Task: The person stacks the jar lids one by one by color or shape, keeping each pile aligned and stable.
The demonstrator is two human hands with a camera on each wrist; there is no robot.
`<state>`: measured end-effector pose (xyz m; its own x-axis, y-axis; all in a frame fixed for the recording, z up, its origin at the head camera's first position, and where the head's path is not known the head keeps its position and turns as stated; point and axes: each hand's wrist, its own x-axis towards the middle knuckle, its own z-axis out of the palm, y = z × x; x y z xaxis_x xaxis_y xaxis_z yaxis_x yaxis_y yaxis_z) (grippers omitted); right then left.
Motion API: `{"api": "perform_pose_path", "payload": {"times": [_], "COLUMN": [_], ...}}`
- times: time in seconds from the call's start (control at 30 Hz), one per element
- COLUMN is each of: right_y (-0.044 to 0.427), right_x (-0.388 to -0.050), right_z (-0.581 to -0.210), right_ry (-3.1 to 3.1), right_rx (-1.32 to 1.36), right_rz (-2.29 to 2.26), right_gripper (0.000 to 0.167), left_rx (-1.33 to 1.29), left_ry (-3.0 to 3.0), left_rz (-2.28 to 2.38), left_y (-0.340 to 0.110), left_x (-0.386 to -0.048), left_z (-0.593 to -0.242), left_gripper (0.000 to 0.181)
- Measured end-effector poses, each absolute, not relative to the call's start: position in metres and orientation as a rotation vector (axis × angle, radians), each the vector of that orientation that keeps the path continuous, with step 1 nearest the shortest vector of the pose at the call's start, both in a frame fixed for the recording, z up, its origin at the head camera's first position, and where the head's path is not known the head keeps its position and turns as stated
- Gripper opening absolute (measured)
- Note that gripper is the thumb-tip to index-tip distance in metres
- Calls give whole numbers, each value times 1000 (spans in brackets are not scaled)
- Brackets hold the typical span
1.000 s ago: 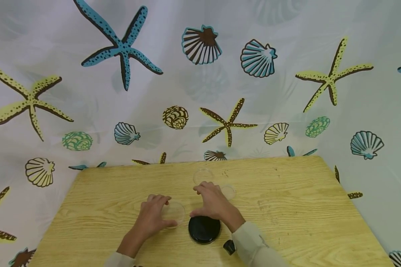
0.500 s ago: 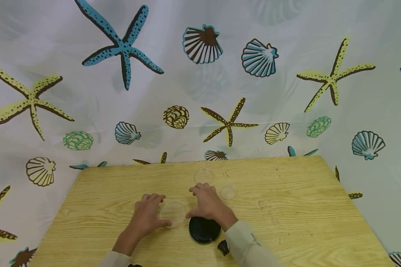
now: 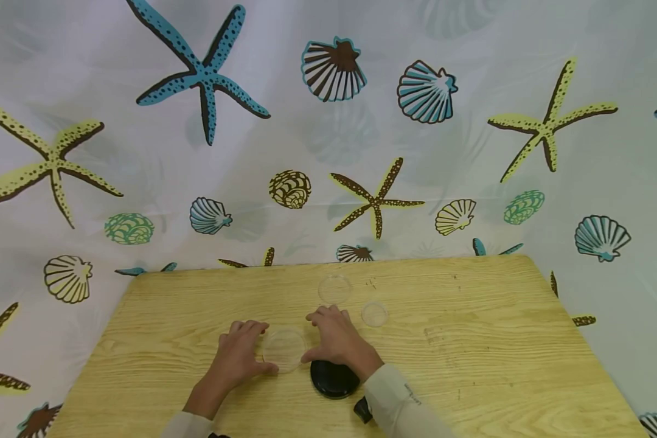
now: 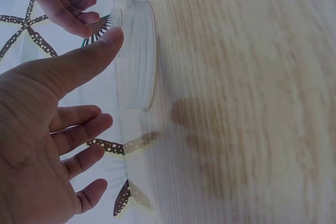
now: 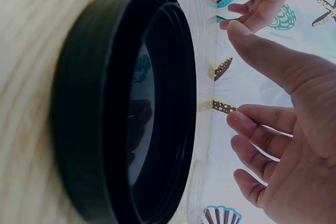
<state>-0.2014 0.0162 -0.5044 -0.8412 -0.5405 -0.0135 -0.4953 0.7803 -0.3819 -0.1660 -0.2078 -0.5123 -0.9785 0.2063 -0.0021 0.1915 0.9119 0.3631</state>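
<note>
A clear round dish (image 3: 284, 351) lies on the wooden table between the two hands. On its left side the left hand (image 3: 238, 356) is held with thumb and fingers spread and bent, gripping nothing. The right hand (image 3: 339, 342) is at the dish's right, thumb near its rim, above the far edge of a black round dish (image 3: 334, 378). In the left wrist view the clear dish (image 4: 139, 56) stands beyond the left thumb, with a gap visible. The right wrist view has the black dish (image 5: 79, 108) beside the right hand (image 5: 294, 124), which holds nothing.
Two more clear round pieces lie behind: a larger one (image 3: 335, 289) and a smaller one (image 3: 375, 314). A small black object (image 3: 363, 410) is by the right sleeve. A patterned cloth (image 3: 285, 134) hangs behind the table (image 3: 471, 340).
Both hands have shifted left, the right hand now nearer the clear dish and uncovering the small clear piece. The small black object has also moved a little left beside the sleeve.
</note>
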Motion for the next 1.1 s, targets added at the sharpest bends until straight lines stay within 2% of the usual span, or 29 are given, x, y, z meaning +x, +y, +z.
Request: {"api": "perform_pose_path", "payload": {"times": [0.47, 1.1], "right_y": [1, -9], "right_x": [-201, -200], "right_z": [-513, -522], "right_ry": [2879, 2870], "right_rx": [-855, -822], "right_rz": [-475, -382], "right_gripper": [73, 73], "left_rx": [324, 315], "left_ry": [3034, 3015], "left_rz": [576, 603], "left_y": [-209, -207], "left_x": [-166, -163], "left_z": [-521, -524], "left_gripper": [81, 74]}}
